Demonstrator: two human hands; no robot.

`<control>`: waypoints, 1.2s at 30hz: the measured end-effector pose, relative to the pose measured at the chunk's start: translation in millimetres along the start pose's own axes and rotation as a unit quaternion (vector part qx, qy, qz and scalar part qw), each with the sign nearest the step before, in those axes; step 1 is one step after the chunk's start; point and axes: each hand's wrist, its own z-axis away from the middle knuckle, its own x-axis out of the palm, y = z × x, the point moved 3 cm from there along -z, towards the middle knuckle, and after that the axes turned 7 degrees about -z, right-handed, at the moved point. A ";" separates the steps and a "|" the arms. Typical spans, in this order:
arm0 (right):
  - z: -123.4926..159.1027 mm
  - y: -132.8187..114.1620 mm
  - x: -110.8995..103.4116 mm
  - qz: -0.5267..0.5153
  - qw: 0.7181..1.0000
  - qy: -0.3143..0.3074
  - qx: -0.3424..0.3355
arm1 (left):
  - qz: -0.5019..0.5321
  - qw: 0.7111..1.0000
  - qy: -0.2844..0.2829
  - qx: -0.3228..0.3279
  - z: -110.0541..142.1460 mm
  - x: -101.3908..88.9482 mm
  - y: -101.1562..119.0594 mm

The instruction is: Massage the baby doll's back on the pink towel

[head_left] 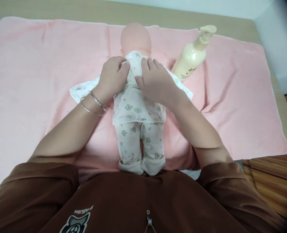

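A baby doll (136, 38) lies lengthwise with its smooth, bare head away from me; no face shows. It wears a white shirt (138, 103) with small green prints and matching trousers (131, 142) with folded cuffs. At the shirt's upper left, my left hand (115, 74) is closed on the fabric, thumb against the bent fingers. My right hand (155, 79) rests on the upper right of the shirt, fingers apart and laid over the cloth, thumb pointing inward. Creases run through the shirt between both hands. Its sleeves spread out to either side, partly hidden by my arms.
A pale yellow pump bottle (190, 60) lies tilted to the right of the doll's head. Under everything a pink cloth (238, 97) covers much of the light wooden table (61, 9). White walls stand behind, and a brown wooden floor (274, 174) shows at lower right.
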 end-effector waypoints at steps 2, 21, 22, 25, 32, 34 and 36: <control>7.9 -8.7 1.0 0.036 0.998 0.030 -0.029 | 0.003 1.000 0.013 -0.003 -1.7 1.5 -4.1; -25.7 29.0 1.9 0.048 0.998 0.047 -0.013 | -0.041 0.998 -0.049 0.002 9.1 -3.8 12.6; -20.2 23.3 1.6 0.056 0.997 0.051 -0.021 | -0.038 0.998 -0.049 -0.009 5.1 -2.7 8.5; -4.3 7.3 2.9 0.057 0.996 0.062 -0.037 | -0.021 0.998 -0.045 -0.042 -0.5 3.5 -1.2; -14.0 11.5 6.1 0.027 0.996 0.083 -0.013 | -0.009 0.998 0.019 -0.067 3.9 13.7 -5.0; -25.9 22.2 6.5 0.021 0.996 0.080 0.012 | -0.017 0.997 0.029 -0.071 4.6 14.2 -4.4; -35.0 30.7 7.5 0.009 0.997 0.075 0.024 | -0.034 0.996 0.038 -0.076 5.7 14.6 -3.2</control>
